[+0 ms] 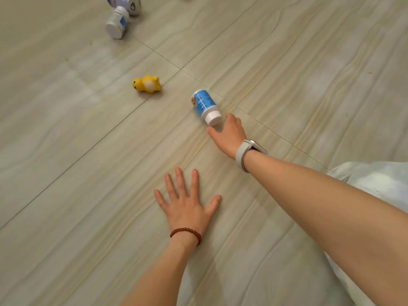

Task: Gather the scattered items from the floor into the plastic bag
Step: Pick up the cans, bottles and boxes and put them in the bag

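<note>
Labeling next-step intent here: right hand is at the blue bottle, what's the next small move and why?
Probably close the right hand round the blue bottle at its white cap end. The bottle lies on its side on the floor, the thumb and fingers are spread just short of the cap, nothing held. The left hand lies flat on the floor, and the plastic bag sits to the right.

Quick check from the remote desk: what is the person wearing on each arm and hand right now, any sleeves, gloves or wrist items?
Both forearms are bare: no sleeves and no gloves in view. The left hand has a bracelet of small round reddish-brown beads at the wrist. The right hand has a smartwatch at the wrist, with a pale grey-white strap and a light-coloured case. No rings are visible.
</note>
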